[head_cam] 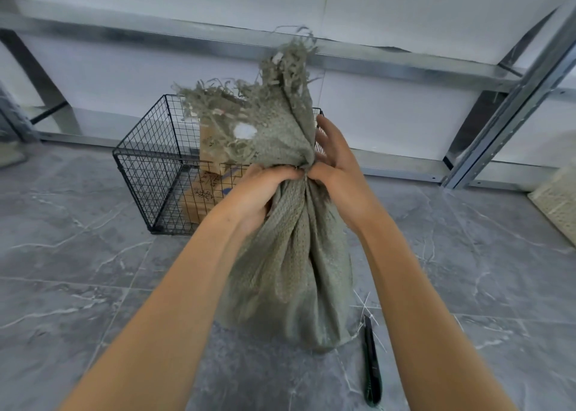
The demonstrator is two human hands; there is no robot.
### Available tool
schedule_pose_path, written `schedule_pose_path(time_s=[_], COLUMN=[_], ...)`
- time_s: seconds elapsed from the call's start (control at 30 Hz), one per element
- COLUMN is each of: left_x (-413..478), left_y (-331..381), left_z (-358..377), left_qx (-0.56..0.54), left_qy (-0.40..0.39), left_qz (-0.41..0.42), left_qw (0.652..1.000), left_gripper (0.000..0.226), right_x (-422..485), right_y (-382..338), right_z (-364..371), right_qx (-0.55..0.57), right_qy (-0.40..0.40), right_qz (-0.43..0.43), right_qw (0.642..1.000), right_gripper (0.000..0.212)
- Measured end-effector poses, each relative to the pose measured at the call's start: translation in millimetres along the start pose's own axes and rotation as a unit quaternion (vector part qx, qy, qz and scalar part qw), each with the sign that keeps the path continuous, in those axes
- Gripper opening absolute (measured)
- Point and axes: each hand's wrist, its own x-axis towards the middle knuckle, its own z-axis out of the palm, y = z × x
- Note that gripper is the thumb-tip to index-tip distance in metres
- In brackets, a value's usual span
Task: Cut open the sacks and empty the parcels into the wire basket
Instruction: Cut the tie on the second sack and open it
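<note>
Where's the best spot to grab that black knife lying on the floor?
Probably the utility knife's long black handle, pinched across its narrow width from above with the right hand. It lies flat on the floor tiles, right of the sack.

A storeroom or warehouse space: bare galvanised steel racking (311, 52) runs along a plain white wall (405, 5), over a grey marble-look tiled floor (78, 270), with woven sacks (558, 204) at the floor's edges

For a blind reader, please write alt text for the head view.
Two bare hands, left hand and right hand, grip the tied neck of a grey-green woven sack standing on grey tiles, before a black wire basket holding brown cardboard parcels; a black utility knife lies nearby.
</note>
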Motion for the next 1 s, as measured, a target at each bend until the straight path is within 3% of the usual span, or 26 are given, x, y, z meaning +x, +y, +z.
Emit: schedule_pose_path(time_s=[0.1,0.2,0.3,0.43,0.5,0.53,0.6,0.67,0.73,0.8,0.9,1.0], left_x=[1.2,3.0,4.6,4.1,7.1,7.8,7.5,6.2,7.7,9.1,12.1,15.9], left_y=[-0.8,-2.3,-3.4,4.3,10.0,13.3,17.3,18.2,14.7,12.6,8.9,3.0], left_z=[1.1,1.1,0.8,2.5,1.7,1.5,0.4,0.6,-0.1,-2.3,-7.4,-13.7], left_qx=[-0.051,-0.074,-0.056,-0.042,0.058,0.114,0.217,0.280,0.305,0.310,0.275,0.203], left_qy=[0.028,0.071,0.103,0.117,0.141,0.143,0.141,0.126,0.093,0.081,0.111,0.135], left_qz=[-0.001,-0.021,-0.044,-0.047,0.002,0.031,0.068,0.083,0.074,0.060,0.050,0.040], left_qw=[0.998,0.995,0.992,0.991,0.988,0.983,0.964,0.948,0.945,0.945,0.954,0.969], left_gripper=[0.032,0.035,0.037,0.037,0.020,0.023,0.018,0.004,0.018,0.007,0.025,0.035], right_x=[-2.2,-3.9,-4.1,-2.6,-3.6,-5.8,-10.0,-11.4,-9.9,-8.8,-4.5,2.7], right_y=[11.5,24.8,32.7,40.3,46.4,48.7,53.3,56.1,60.2,64.3,70.3,79.3], right_z=[5.2,10.3,13.6,19.1,21.9,24.4,33.0,46.0,59.5,72.4,87.8,97.9], right_qx=[0.023,0.014,-0.007,-0.072,-0.221,-0.305,-0.376,-0.377,-0.385,-0.390,-0.384,-0.355], right_qy=[-0.036,-0.128,-0.191,-0.136,-0.118,-0.108,-0.080,-0.053,-0.036,-0.022,0.001,0.037], right_qz=[0.051,0.075,0.059,0.032,0.036,0.041,0.043,0.040,0.042,0.061,0.086,0.113], right_qw=[0.998,0.989,0.980,0.988,0.967,0.945,0.922,0.924,0.921,0.919,0.919,0.927], right_gripper=[0.057,0.033,0.051,0.074,0.101,0.114,0.125,0.127,0.127,0.123,0.119,0.099])
